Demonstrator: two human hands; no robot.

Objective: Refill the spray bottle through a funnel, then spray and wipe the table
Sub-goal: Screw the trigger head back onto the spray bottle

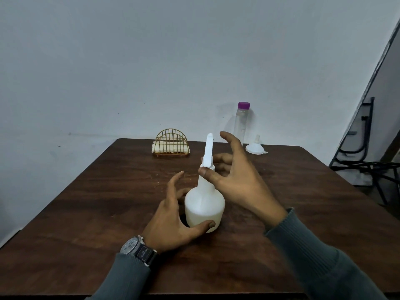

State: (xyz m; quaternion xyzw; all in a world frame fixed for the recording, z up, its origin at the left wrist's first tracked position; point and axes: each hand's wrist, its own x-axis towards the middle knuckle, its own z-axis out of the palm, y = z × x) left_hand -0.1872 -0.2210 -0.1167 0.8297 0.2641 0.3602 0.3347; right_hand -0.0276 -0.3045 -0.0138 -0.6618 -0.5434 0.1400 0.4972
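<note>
1. Head view: the white spray bottle (204,204) stands upright near the middle of the dark wooden tabletop (86,202), with its spray head still on.
2. The left hand (171,221) cups the bottle's base. Its thumb curls against the lower front and its fingers are spread along the far left side, with the forefinger lifted off.
3. The right hand (236,176) is wide open at the neck. Its thumb tip touches the collar under the spray head, and the fingers are splayed behind it, holding nothing.
4. A wristwatch (138,249) sits on the left wrist, and both sleeves are grey.
5. At the far edge, well apart from the hands, stand a clear bottle with a purple cap (242,124) and, just beside it, a white funnel (256,147) resting mouth down.
6. To their left a gold wire holder (172,144) contains a folded pale cloth.
</note>
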